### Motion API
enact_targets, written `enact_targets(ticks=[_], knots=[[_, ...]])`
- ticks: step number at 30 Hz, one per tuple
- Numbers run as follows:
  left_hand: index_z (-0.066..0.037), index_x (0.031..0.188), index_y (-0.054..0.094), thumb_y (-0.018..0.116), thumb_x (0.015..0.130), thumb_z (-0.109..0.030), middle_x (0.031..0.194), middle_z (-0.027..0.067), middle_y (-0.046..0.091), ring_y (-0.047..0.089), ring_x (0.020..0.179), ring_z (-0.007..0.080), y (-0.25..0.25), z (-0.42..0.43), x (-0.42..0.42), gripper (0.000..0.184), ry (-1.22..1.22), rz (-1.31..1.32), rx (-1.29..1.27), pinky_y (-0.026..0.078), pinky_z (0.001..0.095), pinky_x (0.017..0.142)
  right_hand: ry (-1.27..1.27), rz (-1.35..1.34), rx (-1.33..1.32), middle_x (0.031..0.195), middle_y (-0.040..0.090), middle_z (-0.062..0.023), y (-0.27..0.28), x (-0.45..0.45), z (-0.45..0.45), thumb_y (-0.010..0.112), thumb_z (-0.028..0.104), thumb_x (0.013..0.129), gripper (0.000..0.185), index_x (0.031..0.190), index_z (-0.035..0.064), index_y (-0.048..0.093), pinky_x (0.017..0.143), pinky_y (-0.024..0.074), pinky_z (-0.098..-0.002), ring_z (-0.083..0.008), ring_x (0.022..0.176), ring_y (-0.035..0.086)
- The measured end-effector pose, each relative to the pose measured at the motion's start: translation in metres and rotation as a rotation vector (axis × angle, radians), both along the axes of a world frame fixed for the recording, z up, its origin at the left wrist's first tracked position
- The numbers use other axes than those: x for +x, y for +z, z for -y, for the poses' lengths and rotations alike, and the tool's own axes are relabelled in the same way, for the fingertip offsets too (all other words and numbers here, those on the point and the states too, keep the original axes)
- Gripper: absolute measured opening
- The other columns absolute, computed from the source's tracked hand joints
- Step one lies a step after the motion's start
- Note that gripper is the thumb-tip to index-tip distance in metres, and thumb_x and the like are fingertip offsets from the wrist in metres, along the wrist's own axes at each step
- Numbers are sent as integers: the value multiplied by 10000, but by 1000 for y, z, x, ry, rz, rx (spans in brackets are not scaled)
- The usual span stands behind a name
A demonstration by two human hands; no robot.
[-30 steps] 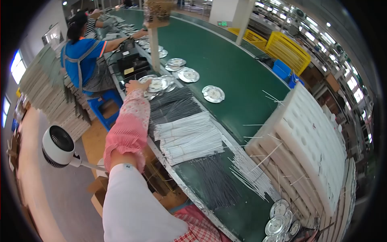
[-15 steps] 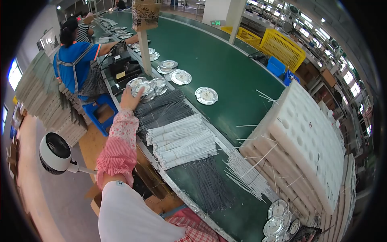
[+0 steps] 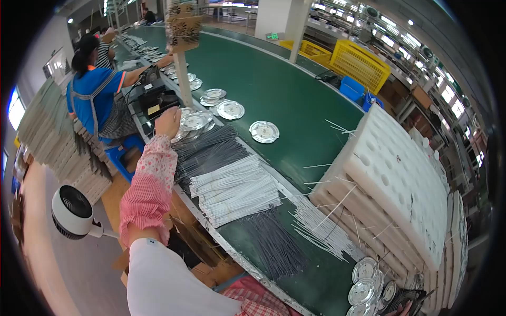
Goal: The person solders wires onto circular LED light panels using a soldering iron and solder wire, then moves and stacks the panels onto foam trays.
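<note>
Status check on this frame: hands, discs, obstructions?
Left hand at the piled silver discs, grip unclear. Right hand mostly cut off at bottom edge, near more discs. Post stands just beyond the pile.

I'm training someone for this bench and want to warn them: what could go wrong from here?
The left hand is at the pile of silvery discs, which overlap loosely, so pulling one might slide others. The pink sleeve runs beside the dark strands and could drag some askew. White strands poke out beside the foam slabs and may snag.
</note>
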State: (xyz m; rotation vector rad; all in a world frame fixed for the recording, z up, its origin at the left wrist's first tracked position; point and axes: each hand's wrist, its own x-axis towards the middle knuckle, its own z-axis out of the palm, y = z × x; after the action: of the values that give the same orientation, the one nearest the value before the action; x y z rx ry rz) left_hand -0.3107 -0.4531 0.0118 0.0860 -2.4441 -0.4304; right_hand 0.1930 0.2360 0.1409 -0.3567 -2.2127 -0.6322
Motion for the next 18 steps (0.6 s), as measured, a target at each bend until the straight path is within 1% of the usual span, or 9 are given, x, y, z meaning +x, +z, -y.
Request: enact_targets(ticks=[4,7,8,9,11,14,15,16,18], knots=[[-69,1021,705,532,1002,-262,1035,127,708,668,959,327,72,-94,-5,260,-171,19,-241,502,446,778,52,19,-32,994,655,-236,6,6,6,574,-15,933,346,1275,-12,622,656,523,-431,-373,783,650],[-67,1162,678,632,915,-498,1090,162,705,662,1023,369,56,-175,-38,499,-381,228,-280,516,465,881,-31,32,-84,1015,658,-231,8,18,15,582,32,943,324,1260,21,646,672,536,-426,-369,805,659],[-47,1191,665,614,890,-598,1109,192,700,661,1057,375,69,-213,-29,630,-409,396,-359,509,455,926,-63,26,-53,1025,659,-232,8,21,18,582,40,945,319,1257,30,652,674,537,-426,-369,812,661],[-60,1230,654,575,865,-681,1135,194,699,658,1089,362,33,-230,-63,724,-364,475,-530,508,457,937,-99,17,-22,1034,660,-233,8,24,21,582,48,947,315,1253,39,659,675,539,-426,-369,819,663],[-74,1187,683,537,851,-737,1125,184,708,678,1046,349,8,-258,-62,758,-368,440,-546,514,463,913,-101,33,-40,1065,662,-238,10,38,24,574,67,957,309,1251,58,667,701,545,-439,-404,850,661],[-112,1120,744,586,860,-607,1096,139,735,700,1032,311,-3,-286,-86,581,-317,707,-642,541,419,873,-87,58,-74,1109,666,-238,19,81,19,601,76,961,264,1211,34,675,780,549,-440,-425,882,660],[-65,984,753,555,919,-407,957,182,736,711,907,339,-5,-278,-87,400,-383,660,-681,552,452,786,-240,163,-392,1098,604,-203,1,142,3,572,-107,858,546,1389,22,553,765,505,-375,-345,924,641],[-70,959,752,559,929,-293,958,184,736,716,877,353,-36,-260,-123,297,-414,531,-697,560,451,772,-186,69,-189,1021,622,-182,11,128,20,613,-113,823,517,1319,31,614,706,498,-375,-323,817,617],[-80,1089,712,512,927,-157,968,190,730,714,893,371,-1,-241,-109,268,-452,396,-712,567,481,780,-290,72,-236,1003,642,-197,16,150,38,654,-88,813,402,1197,30,649,742,516,-405,-362,857,636]])
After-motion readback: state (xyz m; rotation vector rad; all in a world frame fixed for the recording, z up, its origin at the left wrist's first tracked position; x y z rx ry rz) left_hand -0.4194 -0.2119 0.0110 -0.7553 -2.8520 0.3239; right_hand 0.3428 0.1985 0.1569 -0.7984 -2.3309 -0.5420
